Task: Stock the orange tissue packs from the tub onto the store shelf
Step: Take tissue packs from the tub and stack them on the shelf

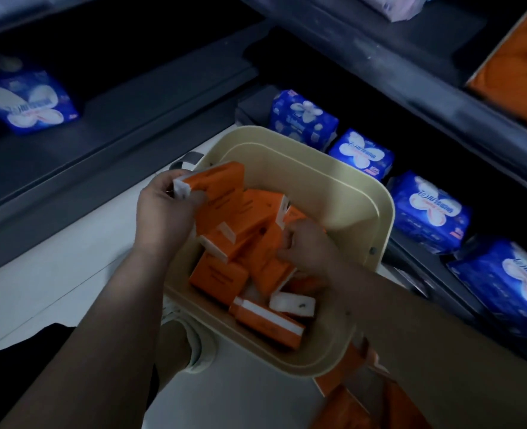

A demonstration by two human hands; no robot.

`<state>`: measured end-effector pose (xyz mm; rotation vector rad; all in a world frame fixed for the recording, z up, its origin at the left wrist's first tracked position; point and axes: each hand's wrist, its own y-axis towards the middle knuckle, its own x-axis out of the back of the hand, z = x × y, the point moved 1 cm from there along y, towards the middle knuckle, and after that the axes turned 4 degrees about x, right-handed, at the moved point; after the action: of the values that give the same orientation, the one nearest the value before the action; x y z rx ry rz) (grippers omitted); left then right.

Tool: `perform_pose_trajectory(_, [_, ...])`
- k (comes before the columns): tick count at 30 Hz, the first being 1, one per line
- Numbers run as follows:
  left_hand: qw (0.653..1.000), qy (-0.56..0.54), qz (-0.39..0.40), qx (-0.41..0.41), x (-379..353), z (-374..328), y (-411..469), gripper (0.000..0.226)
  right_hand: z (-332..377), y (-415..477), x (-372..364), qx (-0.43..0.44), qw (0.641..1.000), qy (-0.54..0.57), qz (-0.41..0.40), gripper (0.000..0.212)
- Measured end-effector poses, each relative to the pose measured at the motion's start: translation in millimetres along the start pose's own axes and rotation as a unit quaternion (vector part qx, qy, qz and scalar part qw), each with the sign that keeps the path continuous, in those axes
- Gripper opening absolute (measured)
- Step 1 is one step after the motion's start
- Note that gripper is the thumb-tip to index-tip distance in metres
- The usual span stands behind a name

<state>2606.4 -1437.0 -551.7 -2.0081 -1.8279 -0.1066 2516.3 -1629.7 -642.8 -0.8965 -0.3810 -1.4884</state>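
Tub [379, 209] is sitting on the floor, w/ several orange packs lying jumbled inside. Left hand [163, 209] is hovering over the tub's left rim, thumb & fingers closing round the white end of one orange pack [218, 184], which is riding clear above the pile. Right hand [308, 246] is reaching into the tub's middle, fingers curling down among the loose packs [218, 280]; can't tell whether it's actually gripping one. Blue packs [429, 209] are lying in a row just right of the tub. Orange stock [516, 66] is showing on the shelf [426, 57] above & right of the tub, prob. the target spot. Risks, as judged: the end-only pinch is leaving the pack free to pivot & drop back in; the right hand, digging blind in poor light, is likely to snag neighbouring packs & spill them over the tub's rim; the lift toward the shelf is passing over the blue packs, so a fumble could be landing stock in the wrong row.
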Motion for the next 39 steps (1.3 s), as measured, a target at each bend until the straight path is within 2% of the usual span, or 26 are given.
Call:
perform_pose_trajectory(5, [0.999, -0.007, 0.010, -0.033, -3.2, -33.1, -9.2, 0.026, 14.9, -28.5, 69.7, 0.023, 0.992, 0.082, -0.093, 0.024])
perform_pose_trajectory(10, [0.997, -0.026, 0.029, -0.067, -14.4, -72.3, -33.4, 0.025, 27.7, -69.3, 133.9, 0.001, 0.981, 0.135, -0.140, 0.052])
perform_pose_trajectory(15, [0.990, -0.046, 0.062, -0.117, -34.0, -117.3, -71.6, 0.023, 41.3, -122.2, 197.4, -0.011, 0.958, 0.169, -0.231, 0.055])
perform_pose_trajectory(21, [0.977, -0.064, 0.116, -0.169, -68.0, -169.6, -124.4, 0.022, 42.1, -205.6, 266.0, -0.009, 0.896, 0.276, -0.347, 0.043])
perform_pose_trajectory(26, [0.959, -0.078, 0.166, -0.214, -110.2, -211.7, -174.3, 0.019, 30.3, -279.0, 309.1, -0.021, 0.821, 0.356, -0.446, 0.034])
perform_pose_trajectory(31, [0.937, -0.077, 0.206, -0.270, -166.3, -254.6, -225.1, 0.011, -7.4, -344.0, 350.0, -0.071, 0.788, 0.339, -0.509, 0.015])
perform_pose_trajectory(33, [0.927, -0.065, 0.229, -0.289, -191.1, -269.1, -245.1, 0.013, -31.4, -365.4, 367.5, -0.101, 0.784, 0.299, -0.535, 0.022])
perform_pose_trajectory(35, [0.918, -0.052, 0.255, -0.300, -218.7, -279.6, -260.8, 0.019, -54.4, -386.6, 382.1, -0.145, 0.773, 0.258, -0.562, 0.039])
perform_pose_trajectory(39, [0.892, -0.017, 0.290, -0.347, -276.0, -296.8, -293.3, 0.028, -107.7, -419.4, 404.1, -0.220, 0.728, 0.280, -0.586, 0.048])
